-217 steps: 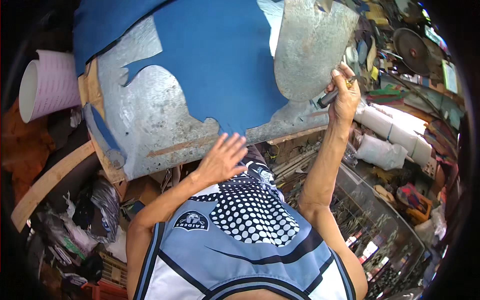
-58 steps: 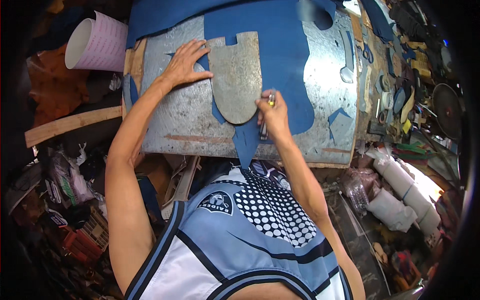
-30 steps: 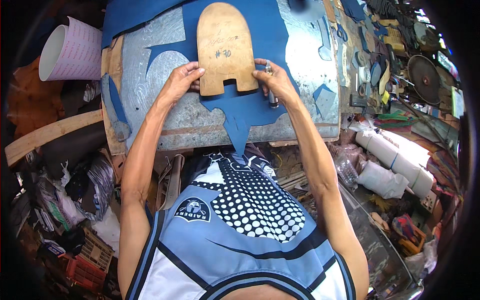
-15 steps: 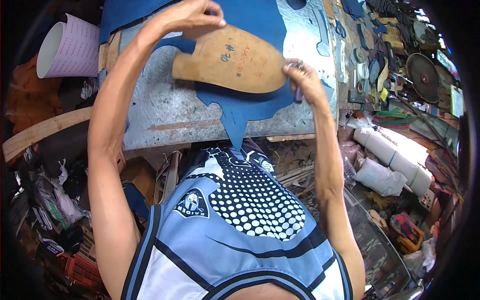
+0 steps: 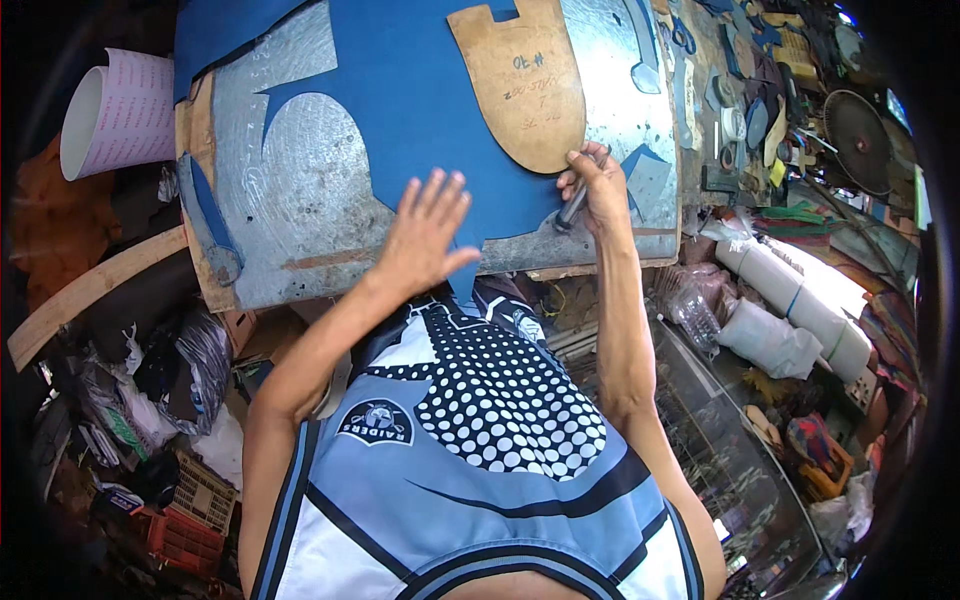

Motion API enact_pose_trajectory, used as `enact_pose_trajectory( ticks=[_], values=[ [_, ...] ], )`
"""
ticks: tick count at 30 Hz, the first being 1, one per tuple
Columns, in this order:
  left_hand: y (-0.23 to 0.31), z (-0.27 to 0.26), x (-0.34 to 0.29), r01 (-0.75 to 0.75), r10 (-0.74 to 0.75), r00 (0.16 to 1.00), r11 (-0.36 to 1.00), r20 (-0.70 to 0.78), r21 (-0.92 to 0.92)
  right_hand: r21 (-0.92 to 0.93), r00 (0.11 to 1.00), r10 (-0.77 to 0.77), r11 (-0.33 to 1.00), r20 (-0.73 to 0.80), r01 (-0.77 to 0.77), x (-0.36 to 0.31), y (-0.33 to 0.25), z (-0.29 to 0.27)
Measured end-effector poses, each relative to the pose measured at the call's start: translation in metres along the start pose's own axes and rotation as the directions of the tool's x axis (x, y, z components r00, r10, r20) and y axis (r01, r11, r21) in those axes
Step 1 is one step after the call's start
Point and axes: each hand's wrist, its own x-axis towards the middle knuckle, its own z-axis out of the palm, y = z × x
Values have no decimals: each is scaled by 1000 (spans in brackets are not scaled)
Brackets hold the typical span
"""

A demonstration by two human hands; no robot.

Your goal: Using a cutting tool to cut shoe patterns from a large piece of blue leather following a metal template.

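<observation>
A brown shoe-upper template (image 5: 528, 90) with a notched top and rounded lower end lies over a blue sheet of material (image 5: 420, 110), with handwriting on its face. Its lower right edge is pinched between thumb and finger of my right hand (image 5: 603, 185). The same hand also keeps a short grey cylindrical tool (image 5: 572, 210) against the palm; its exact kind is unclear. My left hand (image 5: 428, 232), fingers spread, hovers over or rests on the sheet's near left edge; contact cannot be made out. A pointed strip of the sheet hangs over the table's front edge.
The scratched metal-topped table (image 5: 300, 225) has a worn front edge. Blue scissors (image 5: 683, 38), tape rolls (image 5: 733, 124) and scraps line its right side. A rolled white-and-pink sheet (image 5: 120, 115) stands left. A fan (image 5: 850, 142) and long white rolls (image 5: 790, 295) are at right.
The template has turned from lying sideways to pointing away from me, shifting right and farther off. My left hand has let go of it and come nearer to me. My right hand still grips its edge.
</observation>
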Motion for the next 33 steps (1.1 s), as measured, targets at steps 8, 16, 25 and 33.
enact_pose_trajectory(
  ticks=[8, 16, 25, 33],
  values=[
    [33, 10, -31, -177, 197, 976, 965, 91, -193, -23, 1000, 8, 1000, -13, -8, 12, -3, -10],
    [35, 4, -7, -78, 82, 997, 984, 14, -158, 212, 982, -175, 959, -71, 186, 14, -44, -46],
    [32, -4, -26, -100, 115, 990, 982, 83, -163, 402, 935, -273, 848, -226, 345, -16, -42, -98],
    [41, 15, 12, -117, 130, 990, 970, 52, -212, 220, 999, -28, 975, -33, 35, -29, -12, -18]
  ],
)
